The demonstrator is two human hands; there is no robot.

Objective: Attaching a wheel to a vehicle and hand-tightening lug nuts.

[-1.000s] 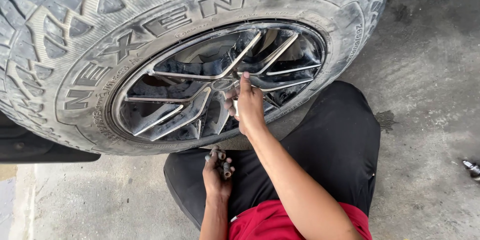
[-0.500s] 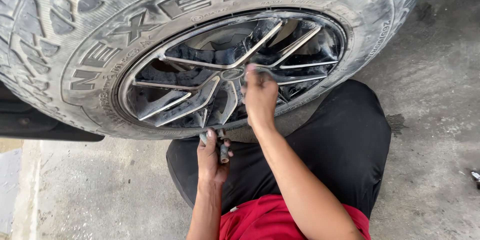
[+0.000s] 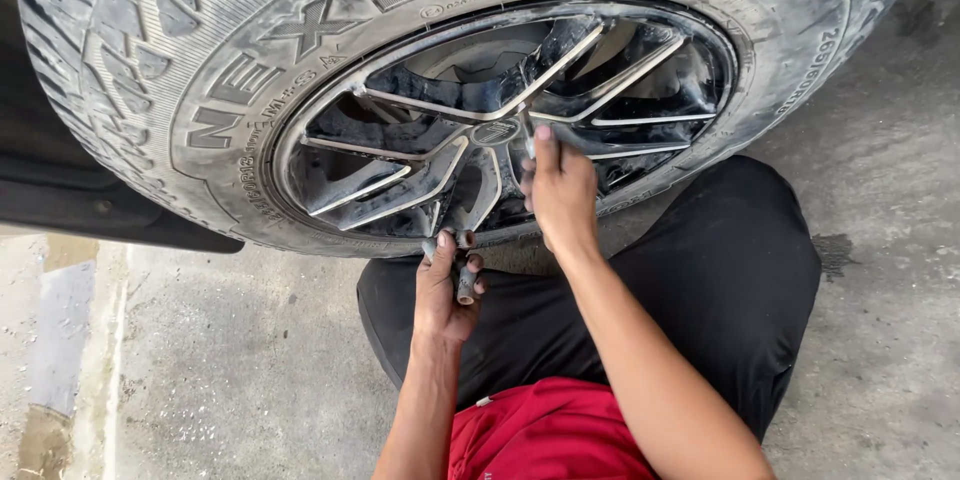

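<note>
A large car tyre (image 3: 150, 70) with a dark multi-spoke alloy wheel (image 3: 420, 170) fills the top of the head view. My right hand (image 3: 562, 190) reaches into the wheel beside its centre hub (image 3: 497, 132), fingers closed around something small by the hub that I cannot make out. My left hand (image 3: 447, 285) sits below the rim's lower edge, gripping a grey metal wrench (image 3: 464, 270) with socket ends. My black trousers (image 3: 700, 300) and red shirt (image 3: 550, 435) lie beneath both arms.
Grey concrete floor (image 3: 250, 370) spreads below and to the right of the tyre. A dark body panel (image 3: 90, 210) of the car juts out at the left edge. A wet strip (image 3: 60, 330) runs along the far left floor.
The view has drifted so the wheel sits higher and more to the right. My left hand rose with the wrench to just under the rim. My right hand stays at the hub.
</note>
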